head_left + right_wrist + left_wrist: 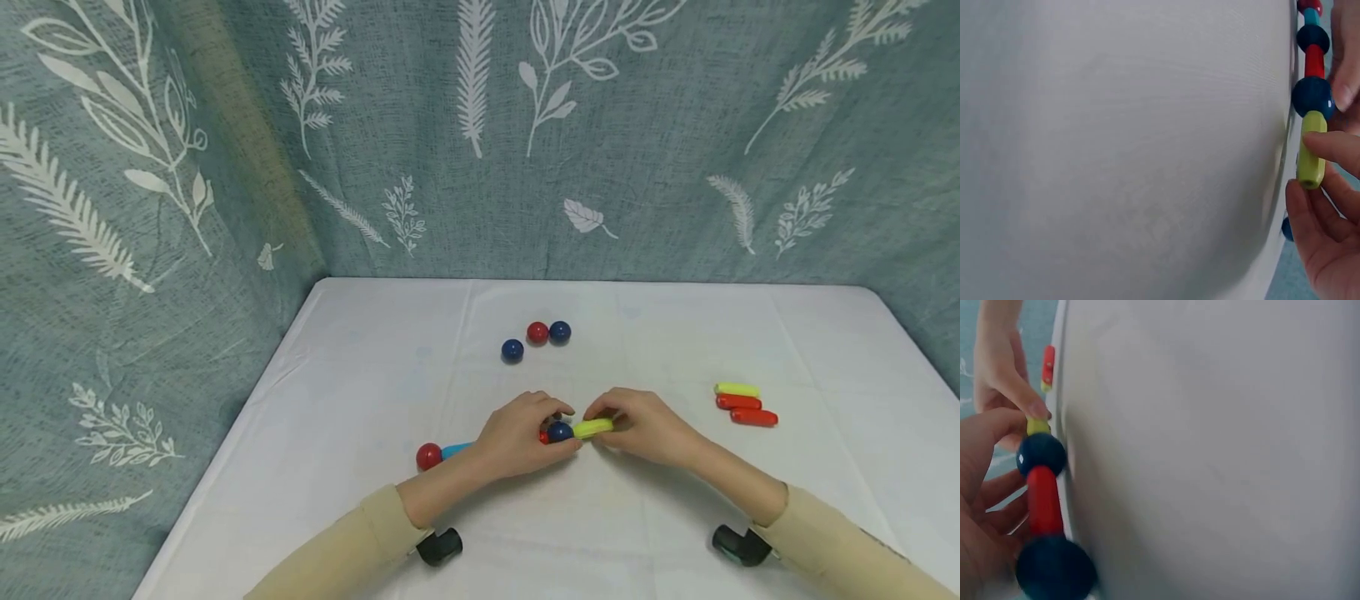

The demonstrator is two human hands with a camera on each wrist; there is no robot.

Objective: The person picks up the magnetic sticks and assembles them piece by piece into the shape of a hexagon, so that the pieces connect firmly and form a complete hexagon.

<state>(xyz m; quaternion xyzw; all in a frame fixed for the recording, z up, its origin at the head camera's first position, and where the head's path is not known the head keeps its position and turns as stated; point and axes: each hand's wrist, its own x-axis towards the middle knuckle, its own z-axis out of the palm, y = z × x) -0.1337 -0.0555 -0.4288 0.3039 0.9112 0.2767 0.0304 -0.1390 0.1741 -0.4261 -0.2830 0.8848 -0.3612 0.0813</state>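
A chain of balls and rods lies under my hands. My left hand [517, 433] holds the dark blue ball [560, 432] near its right end. My right hand [648, 427] pinches a yellow-green rod [1312, 153] that meets this ball; whether it is fastened there I cannot tell. Leftward from the ball run a red rod [1045, 503], a second dark blue ball [1057, 569], a light blue rod [456, 450] and a red ball [429, 456]. In the head view my left hand hides the chain's middle.
Behind my hands lie a loose red ball [537, 333], a dark blue ball [560, 332] touching it and another dark blue ball [512, 351]. To the right are a yellow-green rod [737, 389] and two red rods [753, 417]. The white-covered table [360, 358] meets a patterned curtain [435, 225].
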